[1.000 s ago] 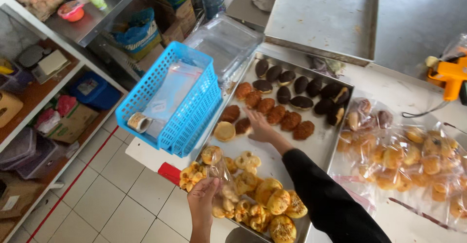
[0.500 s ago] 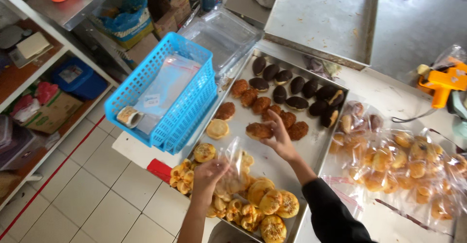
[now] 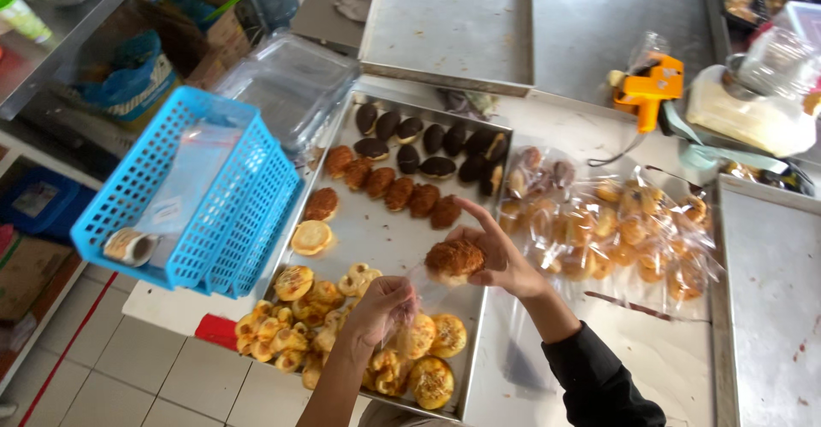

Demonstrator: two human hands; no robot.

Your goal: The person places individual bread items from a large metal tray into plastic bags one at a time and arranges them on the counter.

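I'm seeing the clear plastic bag (image 3: 416,286) barely showing, its edges hard to trace, as my left hand (image 3: 383,306) is pinching it closed-fingered. My right hand (image 3: 496,256) is gripping a crumbly brown pastry (image 3: 455,259) above the metal baking tray (image 3: 389,237), its far fingers hidden. The tray is sitting on a pale desk (image 3: 590,350), a blue lattice basket (image 3: 192,192) overhanging tiled floor (image 3: 137,376); bagged pastries (image 3: 616,230) are glistening alongside.

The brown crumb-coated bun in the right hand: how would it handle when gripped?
The brown bun is probably soft and light, since the right hand holds it with fingertips only. Its rough coating looks likely to shed. The clear bag at the left hand looks floppy.
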